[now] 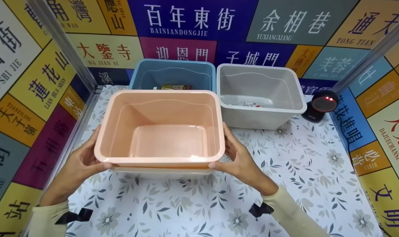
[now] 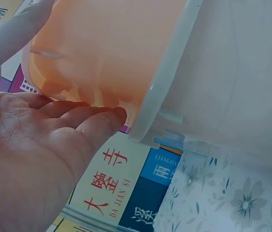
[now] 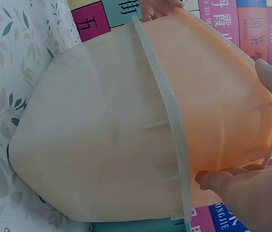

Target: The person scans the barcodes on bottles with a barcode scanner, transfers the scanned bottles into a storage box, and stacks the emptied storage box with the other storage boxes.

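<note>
A peach plastic storage bin [image 1: 166, 141] is nested inside a cream bin [image 3: 97, 130], its rim standing above the cream one's. My left hand [image 1: 82, 161] holds the peach bin at its front left corner, thumb at the front and fingers along the side wall under the rim. At the front right corner my right hand [image 1: 237, 156] grips the same bin in a like way. In the right wrist view its fingers [image 3: 213, 181] lie against the orange wall, above the cream rim. The cream bin appears to stand on the table, mostly hidden in the head view.
Behind stands a blue bin [image 1: 173, 64] with a few items inside. A grey bin [image 1: 261, 118] holding small packets is at the back right. Beside it sits a black device with red lights [image 1: 324, 101]. Sign-printed walls surround the flower-patterned table [image 1: 311, 184].
</note>
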The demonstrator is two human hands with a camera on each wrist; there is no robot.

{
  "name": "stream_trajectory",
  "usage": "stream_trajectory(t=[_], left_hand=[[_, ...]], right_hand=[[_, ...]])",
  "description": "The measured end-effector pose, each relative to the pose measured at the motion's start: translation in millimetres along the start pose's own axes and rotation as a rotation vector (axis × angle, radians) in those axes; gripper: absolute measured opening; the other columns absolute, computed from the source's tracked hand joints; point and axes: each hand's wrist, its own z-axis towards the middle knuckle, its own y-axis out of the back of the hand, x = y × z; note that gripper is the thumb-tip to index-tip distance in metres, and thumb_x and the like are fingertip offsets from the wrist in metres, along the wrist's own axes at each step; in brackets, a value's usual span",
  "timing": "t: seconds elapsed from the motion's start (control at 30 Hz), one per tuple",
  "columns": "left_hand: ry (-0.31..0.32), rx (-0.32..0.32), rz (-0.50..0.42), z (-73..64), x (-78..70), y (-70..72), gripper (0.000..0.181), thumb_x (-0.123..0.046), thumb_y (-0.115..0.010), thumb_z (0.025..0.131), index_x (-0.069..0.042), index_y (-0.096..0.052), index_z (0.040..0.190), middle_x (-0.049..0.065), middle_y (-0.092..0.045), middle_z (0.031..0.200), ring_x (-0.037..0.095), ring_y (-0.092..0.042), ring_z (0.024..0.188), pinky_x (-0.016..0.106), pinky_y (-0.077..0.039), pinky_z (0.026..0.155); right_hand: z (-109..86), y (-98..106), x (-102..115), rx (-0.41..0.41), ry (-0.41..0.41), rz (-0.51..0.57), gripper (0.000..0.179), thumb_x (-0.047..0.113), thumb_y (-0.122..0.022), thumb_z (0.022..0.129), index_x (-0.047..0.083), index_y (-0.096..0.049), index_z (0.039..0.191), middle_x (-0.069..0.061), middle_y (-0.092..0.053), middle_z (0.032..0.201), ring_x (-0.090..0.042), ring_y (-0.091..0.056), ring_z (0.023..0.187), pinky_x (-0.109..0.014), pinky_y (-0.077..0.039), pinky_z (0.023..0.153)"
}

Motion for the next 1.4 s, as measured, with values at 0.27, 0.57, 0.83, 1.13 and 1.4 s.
stream_trajectory(t=[0.27, 0.57, 0.83, 1.13, 1.4], left_hand=[[0.051, -0.027, 0.026, 0.2, 4.2, -0.3, 0.107, 0.018, -0.07, 0.097, -0.022, -0.012, 0.178, 0.009, -0.006, 0.186, 0.014, -0.035, 0.161, 0.026, -0.046, 0.117], [0.049, -0.019, 0.04, -0.6, 8.7, 0.5, 0.109, 0.018, -0.07, 0.097, -0.025, -0.012, 0.179, 0.007, -0.004, 0.186, 0.017, -0.029, 0.164, 0.024, -0.042, 0.12], [0.038, 0.002, 0.055, -3.1, 15.7, 0.7, 0.109, 0.017, -0.07, 0.098, -0.022, -0.009, 0.179, 0.012, -0.005, 0.185, 0.009, -0.037, 0.159, 0.025, -0.045, 0.117], [0.056, 0.006, 0.058, -2.1, 23.4, 0.8, 0.11, 0.017, -0.071, 0.097, -0.019, -0.006, 0.179, 0.011, -0.003, 0.186, 0.009, -0.037, 0.159, 0.026, -0.045, 0.117], [0.119, -0.007, 0.105, -2.3, 27.6, 1.7, 0.112, 0.012, -0.073, 0.099, -0.034, -0.009, 0.178, 0.008, -0.003, 0.186, 0.014, -0.033, 0.161, 0.026, -0.045, 0.116]], right_hand=[[-2.5, -0.4, -6.0, -0.001, -0.008, -0.018, 0.124, 0.002, -0.091, 0.088, 0.007, -0.005, 0.177, -0.011, -0.012, 0.184, -0.039, -0.027, 0.165, -0.037, -0.03, 0.131], [-5.0, -0.2, -10.1, -0.004, -0.016, -0.057, 0.124, 0.003, -0.091, 0.088, 0.013, -0.006, 0.178, -0.004, -0.013, 0.184, -0.025, -0.02, 0.168, -0.034, -0.023, 0.133], [-6.6, -1.1, -15.7, -0.002, -0.013, -0.077, 0.124, 0.003, -0.092, 0.088, 0.015, -0.007, 0.178, -0.005, -0.016, 0.184, -0.029, -0.025, 0.166, -0.037, -0.025, 0.133], [-8.3, -0.2, -21.9, -0.002, -0.033, -0.076, 0.124, 0.003, -0.092, 0.088, 0.014, -0.008, 0.178, -0.006, -0.013, 0.184, -0.029, -0.023, 0.166, -0.033, -0.027, 0.131], [-9.5, 0.8, -25.7, -0.003, -0.031, -0.081, 0.125, 0.004, -0.093, 0.087, 0.014, -0.007, 0.178, -0.008, -0.018, 0.183, -0.029, -0.025, 0.166, -0.033, -0.026, 0.132]])
